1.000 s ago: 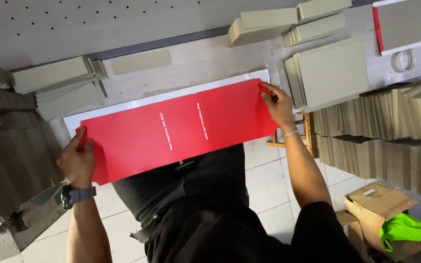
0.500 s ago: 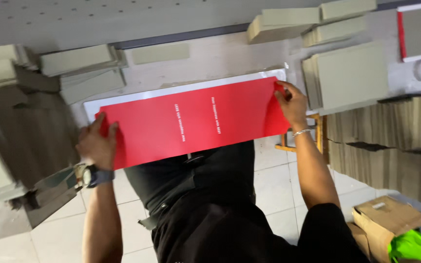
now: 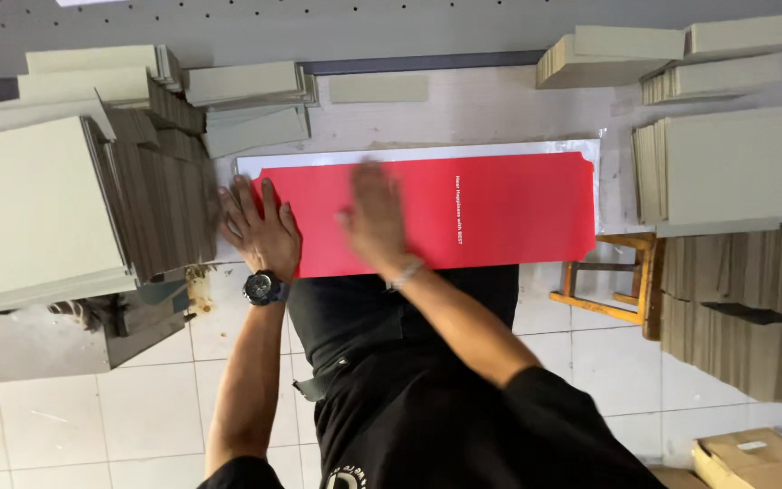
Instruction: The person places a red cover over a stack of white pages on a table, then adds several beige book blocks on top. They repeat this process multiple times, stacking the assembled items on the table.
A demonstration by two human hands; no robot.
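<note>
The long red paper sheet (image 3: 500, 213) was pinned flat on the worktop (image 3: 500, 109) by the left hand (image 3: 262, 231), fingers spread open, while the blurred right hand (image 3: 375, 213), fingers also open, was pressed on it mid-smoothing, so more flat pressure toward the far end was probably needed next.

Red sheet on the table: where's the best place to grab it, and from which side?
Probably the right end of the red sheet, coming from the right. It lies flat on a white sheet, its notched end is clear, and both the left hand and the right hand press on the left half.

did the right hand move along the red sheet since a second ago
Yes. The right hand left the red sheet's far right corner and now lies near its middle, closer to the left hand.
</note>
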